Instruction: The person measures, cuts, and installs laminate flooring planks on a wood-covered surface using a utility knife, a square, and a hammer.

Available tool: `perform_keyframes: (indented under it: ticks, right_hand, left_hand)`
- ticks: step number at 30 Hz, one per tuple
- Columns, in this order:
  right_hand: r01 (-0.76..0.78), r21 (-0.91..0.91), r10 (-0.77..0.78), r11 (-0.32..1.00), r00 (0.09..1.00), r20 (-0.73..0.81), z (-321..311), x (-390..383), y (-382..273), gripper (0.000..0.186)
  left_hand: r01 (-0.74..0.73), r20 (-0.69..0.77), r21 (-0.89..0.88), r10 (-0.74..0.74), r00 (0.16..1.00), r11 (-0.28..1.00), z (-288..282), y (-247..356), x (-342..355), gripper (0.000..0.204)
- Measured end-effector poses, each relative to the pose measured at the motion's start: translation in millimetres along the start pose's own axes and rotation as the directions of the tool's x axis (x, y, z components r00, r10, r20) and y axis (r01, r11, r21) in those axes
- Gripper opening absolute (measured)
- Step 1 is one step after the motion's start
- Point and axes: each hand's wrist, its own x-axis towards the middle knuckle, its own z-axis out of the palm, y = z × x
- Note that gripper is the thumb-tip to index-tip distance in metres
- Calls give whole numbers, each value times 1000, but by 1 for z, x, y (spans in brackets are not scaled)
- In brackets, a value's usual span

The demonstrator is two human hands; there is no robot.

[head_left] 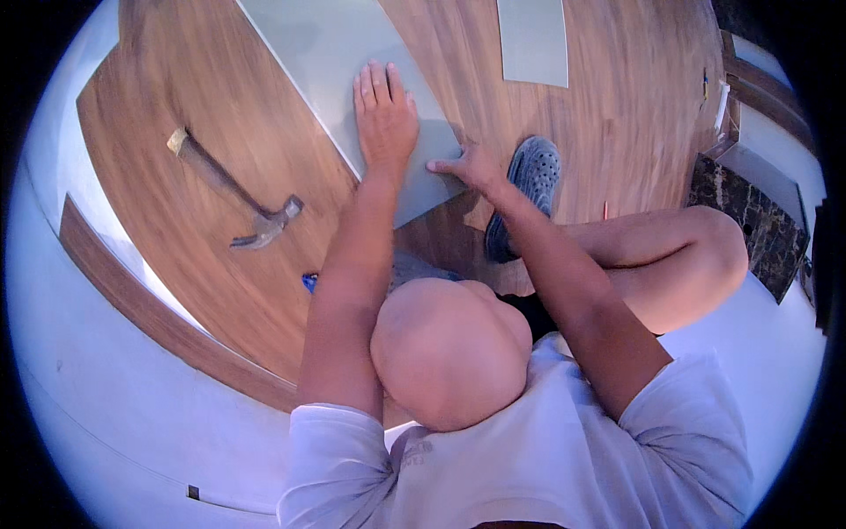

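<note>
A long, flat plank point(330, 57) with a pale grey-green face lies over the wood-look floor in front of me, running away toward the far left. My left hand point(386, 123) rests flat on that face, fingers stretched out forward. At the plank's right edge, close to its near end, my right hand point(471, 167) has its thumb on top. The other fingers of that hand curl down over the edge and are mostly hidden. A dark shadow falls beneath the near end.
To my left lies a claw hammer point(231, 181) on the floor point(176, 291). A second pale plank point(533, 44) is at the far right. My clog point(538, 172) stands beside my right hand. Farther right are a thin red stick point(605, 210) and a dark marbled slab point(749, 212). Brown skirting point(141, 286) follows the left wall.
</note>
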Motion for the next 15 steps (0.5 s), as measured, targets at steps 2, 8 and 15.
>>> perform_keyframes:
  ticks: [2, 8, 15]
  right_hand:
    - [-39, 113, 27, 993, 994, 103, -1, 5, 3, 74]
    - [-57, -69, 64, 996, 993, 99, -1, 5, -4, 77]
    - [-261, -433, 313, 863, 948, 52, 5, 2, -41, 77]
  left_hand:
    - [-27, -8, 14, 27, 1000, 1000, 1, 2, -18, 63]
    - [-37, -5, -37, 37, 999, 999, 7, 8, -58, 63]
    - [88, 51, -47, -85, 995, 995, 24, 9, -57, 60]
